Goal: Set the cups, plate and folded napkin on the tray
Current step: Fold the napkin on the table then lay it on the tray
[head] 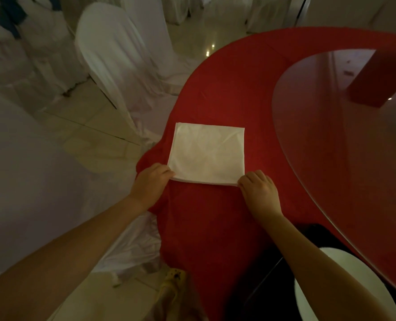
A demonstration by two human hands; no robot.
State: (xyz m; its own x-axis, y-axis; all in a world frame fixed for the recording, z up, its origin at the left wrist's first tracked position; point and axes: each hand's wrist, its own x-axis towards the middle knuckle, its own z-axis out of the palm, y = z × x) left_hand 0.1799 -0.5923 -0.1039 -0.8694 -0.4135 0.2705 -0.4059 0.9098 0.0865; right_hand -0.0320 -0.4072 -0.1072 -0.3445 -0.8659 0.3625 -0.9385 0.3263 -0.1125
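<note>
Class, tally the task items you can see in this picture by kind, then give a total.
Napkin: 1
Plate: 1, partly hidden by the right arm
Tray: 1, dark, under the plate
Cups: 0 in view
Total: 3

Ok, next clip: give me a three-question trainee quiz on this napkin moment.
1. True or false: the napkin lies flat on the red tablecloth.
2. Which parts of the napkin do the left hand and right hand pinch? A) far corners B) near corners C) its centre
3. Fill in: the white plate sits at the lower ____ of the view, partly behind the forearm.

Key: 1 true; 2 B; 3 right.
</note>
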